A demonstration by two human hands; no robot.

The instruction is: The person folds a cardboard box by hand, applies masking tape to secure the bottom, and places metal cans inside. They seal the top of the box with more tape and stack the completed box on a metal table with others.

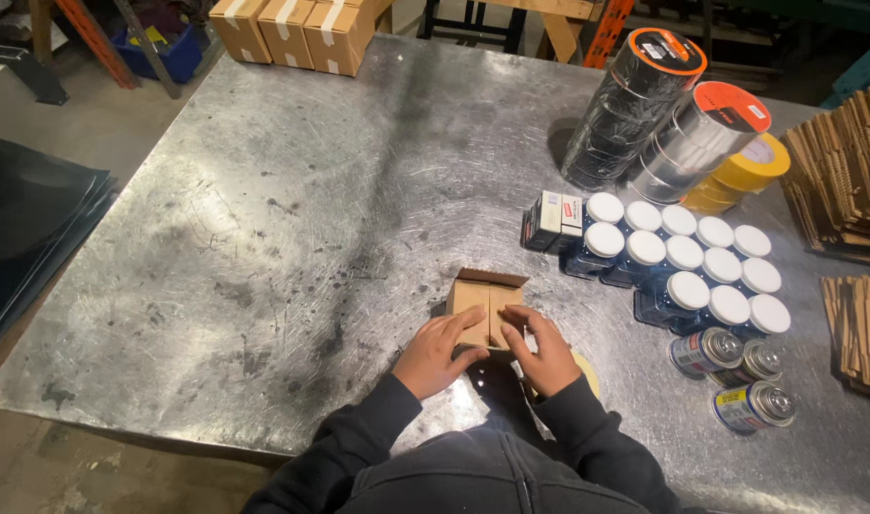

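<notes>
Right now both hands press a small box (487, 306) at the near middle of the counter (263, 238): left hand (437, 350) flat on one near flap, right hand (541, 349) on the other, fingers spread, gripping nothing. Near flaps look folded down; far flap up, so closing seems unfinished, no tape on. Right: cans (735, 376), white-capped jars (701, 266). Farther: tape rolls (663, 114), closed boxes (292, 29).

A worker seen from above wears a dark charcoal hooded sweatshirt with a zip running down the front, its long sleeves ending at ribbed cuffs; the left hand (441, 350) and right hand (545, 354) are bare, without gloves.
</notes>
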